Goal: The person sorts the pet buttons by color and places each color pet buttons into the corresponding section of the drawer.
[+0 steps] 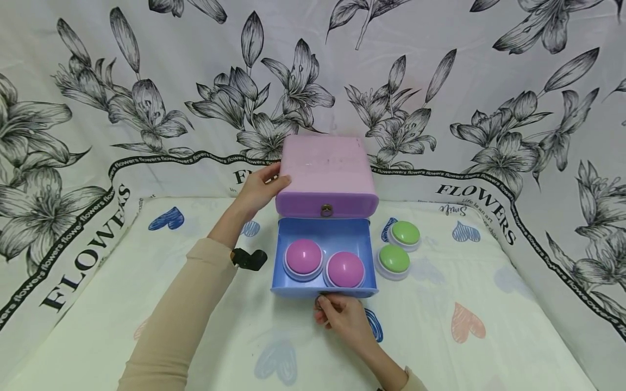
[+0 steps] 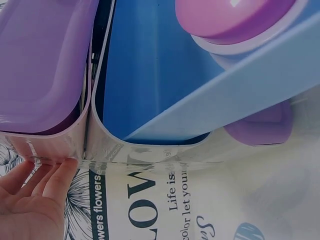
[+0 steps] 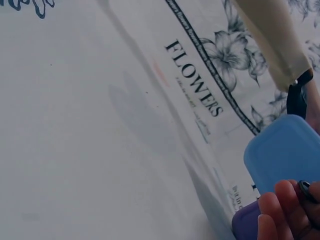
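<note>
A small chest with a pink top (image 1: 327, 163) has a purple upper drawer (image 1: 298, 205), pushed in, with a ring pull (image 1: 326, 210). Below it, a blue drawer (image 1: 325, 231) stands pulled out. Two round, domed pink-topped pieces (image 1: 304, 256) with white bases lie inside. My left hand (image 1: 261, 190) rests on the chest's left side, thumb by the top edge; in the left wrist view its straight fingers (image 2: 52, 180) touch the pink wall. At the blue drawer's front, my right hand (image 1: 344, 317) pinches its small ring pull (image 3: 304, 188).
Two similar green-topped pieces (image 1: 406, 232) stand on the heart-patterned sheet (image 1: 440, 336), just right of the blue drawer. A white cloth with black flowers (image 1: 303, 81) hangs close behind the chest.
</note>
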A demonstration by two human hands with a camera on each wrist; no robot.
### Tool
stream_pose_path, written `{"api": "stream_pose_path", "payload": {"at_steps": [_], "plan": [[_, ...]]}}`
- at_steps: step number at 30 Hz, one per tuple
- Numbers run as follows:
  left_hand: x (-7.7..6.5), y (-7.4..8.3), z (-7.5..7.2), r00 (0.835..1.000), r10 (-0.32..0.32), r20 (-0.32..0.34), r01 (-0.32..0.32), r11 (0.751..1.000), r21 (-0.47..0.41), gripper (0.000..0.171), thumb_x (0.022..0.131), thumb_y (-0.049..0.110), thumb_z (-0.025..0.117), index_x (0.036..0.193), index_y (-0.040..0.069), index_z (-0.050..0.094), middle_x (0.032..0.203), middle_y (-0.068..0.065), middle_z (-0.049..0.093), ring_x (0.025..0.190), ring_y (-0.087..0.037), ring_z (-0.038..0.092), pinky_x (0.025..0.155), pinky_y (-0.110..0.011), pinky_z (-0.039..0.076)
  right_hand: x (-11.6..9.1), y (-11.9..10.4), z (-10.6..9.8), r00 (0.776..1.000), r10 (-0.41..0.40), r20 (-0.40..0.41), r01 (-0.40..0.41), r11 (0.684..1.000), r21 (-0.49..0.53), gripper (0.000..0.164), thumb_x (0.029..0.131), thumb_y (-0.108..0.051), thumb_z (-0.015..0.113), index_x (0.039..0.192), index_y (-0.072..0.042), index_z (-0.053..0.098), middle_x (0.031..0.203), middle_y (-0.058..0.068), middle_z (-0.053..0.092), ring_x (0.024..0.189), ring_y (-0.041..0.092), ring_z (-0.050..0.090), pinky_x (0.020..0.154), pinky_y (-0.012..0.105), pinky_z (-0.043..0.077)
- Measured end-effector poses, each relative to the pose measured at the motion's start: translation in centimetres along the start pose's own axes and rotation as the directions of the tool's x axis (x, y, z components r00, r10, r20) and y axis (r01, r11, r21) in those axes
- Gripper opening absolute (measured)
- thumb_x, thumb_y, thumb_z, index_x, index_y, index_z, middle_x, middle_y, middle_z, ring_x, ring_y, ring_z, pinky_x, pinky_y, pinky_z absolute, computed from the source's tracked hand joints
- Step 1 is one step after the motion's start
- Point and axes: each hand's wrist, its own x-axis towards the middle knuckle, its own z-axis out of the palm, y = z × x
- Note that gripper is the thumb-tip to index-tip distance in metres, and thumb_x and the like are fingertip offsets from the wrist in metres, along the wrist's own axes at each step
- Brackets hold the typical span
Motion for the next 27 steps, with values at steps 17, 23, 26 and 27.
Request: {"api": "stream_pose_path", "payload": {"at_steps": [17,23,26,27], "plan": [[0.2,-0.1,-0.1,1.000,0.000,0.003,0.001,1.000,-0.022,0.063,0.090,0.024,0.059,0.144,0.008,0.030,0.146,-0.010,0.034,0.132,-0.024,0.036,0.103,-0.038,0.038,1.8,-4.2,-0.6,0.997,-0.067,-0.032,0.066,0.998,-0.018,0.024,0.095,-0.012,0.051,0.086,0.004,0.066,0.073,0.017,0.067,0.064,0.025,0.066,0.054,0.033,0.055],[0.1,0.0,-0.1,1.000,-0.013,0.000,0.013,1.000,-0.022,0.063,0.090,0.024,0.058,0.145,0.008,0.029,0.146,-0.010,0.034,0.132,-0.024,0.036,0.104,-0.038,0.038,3.0,-5.0,-0.9,0.996,-0.065,-0.059,0.065,0.998,-0.001,0.026,0.095,-0.013,0.051,0.086,0.006,0.066,0.073,0.019,0.067,0.064,0.027,0.066,0.054,0.034,0.055],[0.1,0.0,-0.1,1.000,-0.018,0.000,0.018,1.000,-0.024,0.063,0.091,0.024,0.058,0.145,0.008,0.029,0.147,-0.010,0.033,0.132,-0.024,0.035,0.104,-0.038,0.038,3.5,-5.2,-0.9,0.996,-0.063,-0.067,0.062,0.998,-0.008,0.025,0.095,-0.013,0.051,0.084,0.004,0.066,0.072,0.019,0.067,0.064,0.028,0.066,0.054,0.035,0.055],[0.1,0.0,-0.1,1.000,-0.018,0.001,0.018,1.000,-0.025,0.063,0.091,0.024,0.058,0.145,0.008,0.029,0.147,-0.010,0.033,0.132,-0.024,0.035,0.104,-0.038,0.038,3.6,-5.3,-0.9,0.996,-0.063,-0.069,0.063,0.998,-0.011,0.025,0.095,-0.014,0.051,0.084,0.003,0.066,0.072,0.019,0.067,0.064,0.029,0.066,0.054,0.036,0.055]]}}
